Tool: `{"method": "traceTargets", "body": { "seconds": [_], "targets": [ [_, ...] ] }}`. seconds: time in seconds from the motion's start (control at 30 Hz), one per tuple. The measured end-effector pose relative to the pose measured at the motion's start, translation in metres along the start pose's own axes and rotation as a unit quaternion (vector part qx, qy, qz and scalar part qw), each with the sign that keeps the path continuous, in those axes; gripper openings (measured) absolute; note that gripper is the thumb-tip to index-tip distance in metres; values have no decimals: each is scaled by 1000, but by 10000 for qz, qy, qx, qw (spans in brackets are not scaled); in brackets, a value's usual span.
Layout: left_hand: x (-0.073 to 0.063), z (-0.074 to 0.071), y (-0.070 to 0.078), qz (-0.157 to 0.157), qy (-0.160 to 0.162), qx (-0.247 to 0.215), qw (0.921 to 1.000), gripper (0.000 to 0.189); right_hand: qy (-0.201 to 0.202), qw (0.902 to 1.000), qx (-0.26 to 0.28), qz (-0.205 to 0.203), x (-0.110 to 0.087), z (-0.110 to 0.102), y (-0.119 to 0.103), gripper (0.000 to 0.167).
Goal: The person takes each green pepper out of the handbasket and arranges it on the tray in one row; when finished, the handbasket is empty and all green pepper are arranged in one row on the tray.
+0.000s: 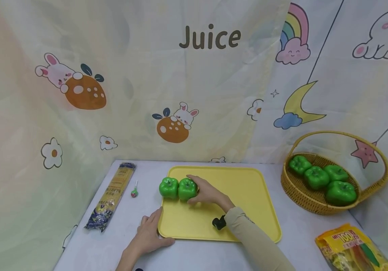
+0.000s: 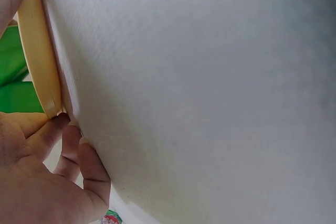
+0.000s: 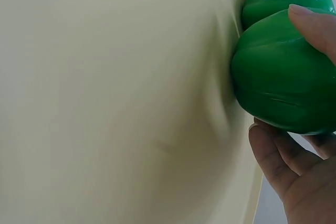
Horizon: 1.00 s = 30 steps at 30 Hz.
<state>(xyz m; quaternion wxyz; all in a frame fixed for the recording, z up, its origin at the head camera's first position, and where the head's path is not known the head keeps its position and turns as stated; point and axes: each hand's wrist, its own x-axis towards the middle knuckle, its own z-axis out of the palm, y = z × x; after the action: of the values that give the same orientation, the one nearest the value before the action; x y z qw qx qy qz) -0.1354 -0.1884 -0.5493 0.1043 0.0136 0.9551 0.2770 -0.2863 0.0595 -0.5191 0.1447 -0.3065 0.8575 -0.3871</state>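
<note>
Right hand (image 1: 208,191): gripping one of two glossy green bell peppers (image 1: 186,190)
Left hand (image 1: 148,235): spread, touching one yellow rectangular tray (image 1: 248,199)
Tan woven basket (image 1: 300,195): holding four more peppers (image 1: 341,193)

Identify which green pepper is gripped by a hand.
The right green pepper of the pair at the left side of the yellow tray: the right hand grips it. Its left neighbour is unheld; four others sit in the basket.
</note>
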Motion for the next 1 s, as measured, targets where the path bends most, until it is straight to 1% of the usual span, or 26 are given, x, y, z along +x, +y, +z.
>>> {"method": "traceTargets", "body": {
  "seconds": [0.27, 0.43, 0.57, 0.67, 0.8, 1.0],
  "targets": [
    [0, -2, 0, -33, -2, 10, 10000, 125, 122, 9999, 44, -63, -1, -5, -1, 99],
    [1, 1, 0, -29, -25, 36, 10000, 126, 172, 9997, 152, -58, -9, -14, 6, 98],
    [0, 1, 0, -101, -11, 44, 9999, 126, 262, 9992, 277, -104, -17, -21, 11, 97],
    [0, 0, 0, -135, -8, 54, 9999, 126, 356, 9986, 368, -112, -25, -29, 13, 95],
    [1, 1, 0, -108, -40, 62, 9999, 126, 438, 9985, 338, -8, -37, -42, 15, 92],
    [2, 1, 1, -144, -55, 84, 9998, 127, 693, 9975, 76, 73, -54, -68, 19, 93]
  ]
}}
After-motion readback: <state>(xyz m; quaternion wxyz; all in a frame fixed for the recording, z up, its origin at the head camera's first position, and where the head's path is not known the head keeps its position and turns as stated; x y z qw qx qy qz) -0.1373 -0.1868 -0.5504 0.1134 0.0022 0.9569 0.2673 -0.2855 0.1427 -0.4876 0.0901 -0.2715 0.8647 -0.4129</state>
